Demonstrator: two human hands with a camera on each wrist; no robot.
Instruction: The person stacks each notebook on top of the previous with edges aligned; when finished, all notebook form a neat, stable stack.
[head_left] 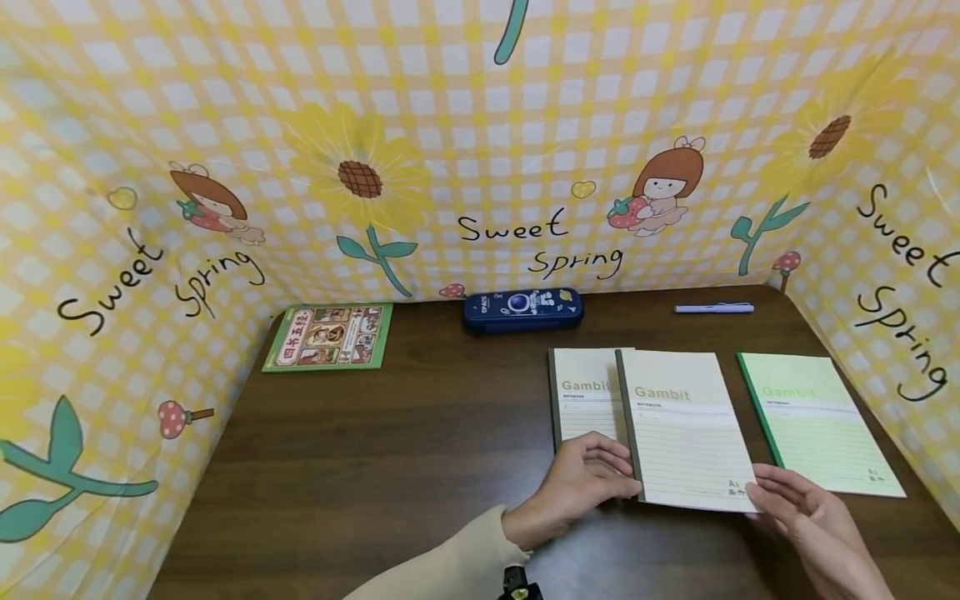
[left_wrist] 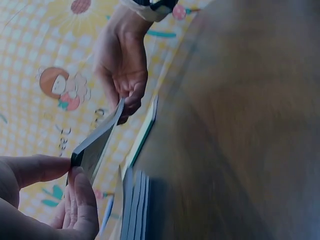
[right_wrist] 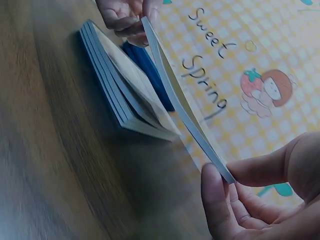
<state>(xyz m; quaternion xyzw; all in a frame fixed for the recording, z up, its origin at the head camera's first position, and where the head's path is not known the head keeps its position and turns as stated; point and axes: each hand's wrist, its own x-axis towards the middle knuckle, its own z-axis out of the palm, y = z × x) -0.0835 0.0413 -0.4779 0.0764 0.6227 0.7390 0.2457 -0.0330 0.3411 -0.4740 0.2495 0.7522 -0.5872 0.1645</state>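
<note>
A cream Gambit notebook (head_left: 690, 442) with a dark grey spine is held off the table between both hands. My left hand (head_left: 573, 487) pinches its spine near the lower left corner. At the lower right corner, my right hand (head_left: 813, 521) pinches the page edge between thumb and fingers. The right wrist view shows the raised notebook (right_wrist: 182, 112) edge-on and slightly bowed. Partly covered by it in the head view is a stack of similar notebooks (head_left: 588, 400) on the table. A Gambit notebook with a green spine (head_left: 817, 425) lies to the right.
A blue space-themed pencil case (head_left: 522, 312) stands at the back of the brown table (head_left: 397, 450). Near the back right lies a lilac pen (head_left: 714, 308), and a green-bordered picture book (head_left: 327, 337) is at the far left. Yellow checked cloth (head_left: 480, 150) encloses the back and sides.
</note>
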